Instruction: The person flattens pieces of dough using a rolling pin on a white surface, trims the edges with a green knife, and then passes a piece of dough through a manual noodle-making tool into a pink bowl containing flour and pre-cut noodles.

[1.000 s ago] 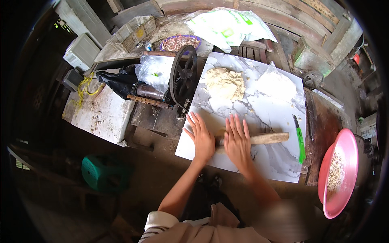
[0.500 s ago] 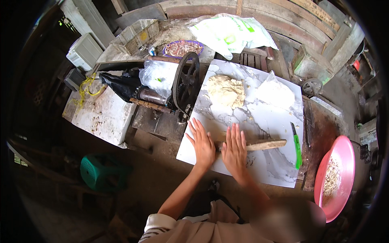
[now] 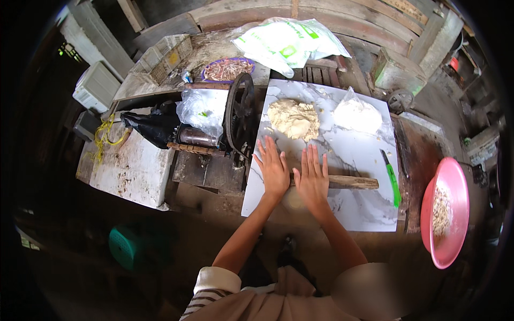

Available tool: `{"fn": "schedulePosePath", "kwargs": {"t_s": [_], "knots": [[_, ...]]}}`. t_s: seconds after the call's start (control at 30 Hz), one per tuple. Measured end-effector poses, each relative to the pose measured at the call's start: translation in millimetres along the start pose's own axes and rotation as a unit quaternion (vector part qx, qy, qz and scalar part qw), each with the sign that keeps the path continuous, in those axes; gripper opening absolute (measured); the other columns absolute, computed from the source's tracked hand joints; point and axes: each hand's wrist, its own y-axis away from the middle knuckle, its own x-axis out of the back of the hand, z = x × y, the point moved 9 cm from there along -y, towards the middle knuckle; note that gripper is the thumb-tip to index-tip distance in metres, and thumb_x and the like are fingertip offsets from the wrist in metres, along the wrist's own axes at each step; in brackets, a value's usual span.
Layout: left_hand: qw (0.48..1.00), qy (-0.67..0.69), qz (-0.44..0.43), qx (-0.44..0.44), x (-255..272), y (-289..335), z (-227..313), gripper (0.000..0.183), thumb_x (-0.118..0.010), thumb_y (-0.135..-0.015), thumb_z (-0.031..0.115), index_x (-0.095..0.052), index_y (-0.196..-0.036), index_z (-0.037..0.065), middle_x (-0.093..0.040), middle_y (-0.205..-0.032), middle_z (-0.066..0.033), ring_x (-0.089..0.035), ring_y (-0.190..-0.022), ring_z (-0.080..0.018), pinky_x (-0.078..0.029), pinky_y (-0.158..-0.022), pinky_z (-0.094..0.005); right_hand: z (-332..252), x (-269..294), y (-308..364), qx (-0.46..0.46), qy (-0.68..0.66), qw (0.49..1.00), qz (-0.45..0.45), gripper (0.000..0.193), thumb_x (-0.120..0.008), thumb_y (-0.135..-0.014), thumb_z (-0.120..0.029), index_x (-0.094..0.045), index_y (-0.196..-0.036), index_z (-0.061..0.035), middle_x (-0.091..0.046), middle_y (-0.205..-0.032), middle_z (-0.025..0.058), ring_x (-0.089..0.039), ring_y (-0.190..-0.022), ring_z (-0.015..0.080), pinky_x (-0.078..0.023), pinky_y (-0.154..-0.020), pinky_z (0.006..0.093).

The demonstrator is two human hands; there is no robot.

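Observation:
My left hand [image 3: 275, 174] lies flat with fingers stretched and spread, palm over the left end of a wooden rolling stick [image 3: 352, 182]. Beside it, my right hand [image 3: 312, 181] presses flat on the same stick, fingers straight out. Both are open. The stick's right part sticks out past my right hand; whatever lies under the palms is hidden. Just beyond my fingertips sits a rough lump of pale yellow dough [image 3: 293, 119] on a marble-patterned board [image 3: 342, 150]. A clear bag of white powder [image 3: 357, 115] rests right of the dough, and a green utility knife [image 3: 392, 181] lies along the board's right side.
A hand-cranked machine with a big black wheel [image 3: 240, 109] stands against the board's left. At right is a pink basin [image 3: 444, 214] with pale bits inside. Behind are a white-green sack [image 3: 292, 45], a purple tray [image 3: 227, 69] and a plastic crate [image 3: 161, 58]. A green stool [image 3: 123, 247] stands lower left.
Both hands have slid forward over the board, closer to the dough, and the stick has rolled away from me with them. The whole view has shifted slightly.

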Motion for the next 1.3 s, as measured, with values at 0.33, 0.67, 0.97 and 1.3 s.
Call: {"fn": "schedulePosePath", "kwargs": {"t_s": [0.33, 0.67, 0.97, 1.3], "knots": [[0.955, 0.183, -0.204, -0.112, 11.5, 32.6, 19.4, 0.034, -0.039, -0.092, 0.007, -0.051, -0.123, 0.001, -0.051, -0.126, -0.0147, -0.029, -0.133, -0.0329, -0.009, -0.108, -0.057, -13.3, 42.2, 60.3, 0.004, -0.11, 0.994, 0.001, 0.058, -0.071, -0.07, -0.012, -0.05, -0.123, -0.0106, -0.047, -0.11, 0.0126, -0.047, -0.103, 0.0291, -0.036, -0.089, 0.0431], [0.958, 0.095, -0.234, -0.137, 4.3, 37.9, 33.5, 0.062, -0.049, -0.079, 0.001, -0.023, -0.136, -0.002, -0.032, -0.14, -0.0171, -0.015, -0.138, -0.0362, -0.003, -0.107, -0.0606, -13.2, 58.0, 73.2, -0.139, -0.105, 0.985, 0.017, 0.027, -0.059, -0.084, -0.02, -0.058, -0.107, -0.0057, -0.051, -0.104, 0.0113, -0.047, -0.098, 0.029, -0.036, -0.086, 0.0424], [0.968, 0.09, -0.165, -0.167, -16.7, -4.7, 57.9, 0.064, -0.044, -0.076, -0.001, -0.023, -0.137, -0.001, -0.017, -0.145, -0.0215, -0.001, -0.137, -0.0444, 0.001, -0.105, -0.063, 23.7, 44.0, 45.2, -0.305, 0.09, 0.942, 0.11, 0.012, -0.05, -0.083, -0.013, -0.052, -0.091, -0.0038, -0.052, -0.099, 0.0126, -0.048, -0.095, 0.0297, -0.035, -0.083, 0.0455], [0.981, 0.127, -0.119, -0.088, -7.9, 4.5, 40.8, 0.069, -0.043, -0.084, 0.002, -0.007, -0.143, -0.004, 0.004, -0.149, -0.0251, 0.004, -0.138, -0.0419, 0.002, -0.105, -0.0607, 20.7, 36.4, 50.2, -0.303, 0.06, 0.95, 0.04, 0.047, -0.053, -0.077, -0.014, -0.047, -0.12, 0.0015, -0.046, -0.129, 0.0193, -0.03, -0.131, 0.032, -0.017, -0.106, 0.0549]]}}
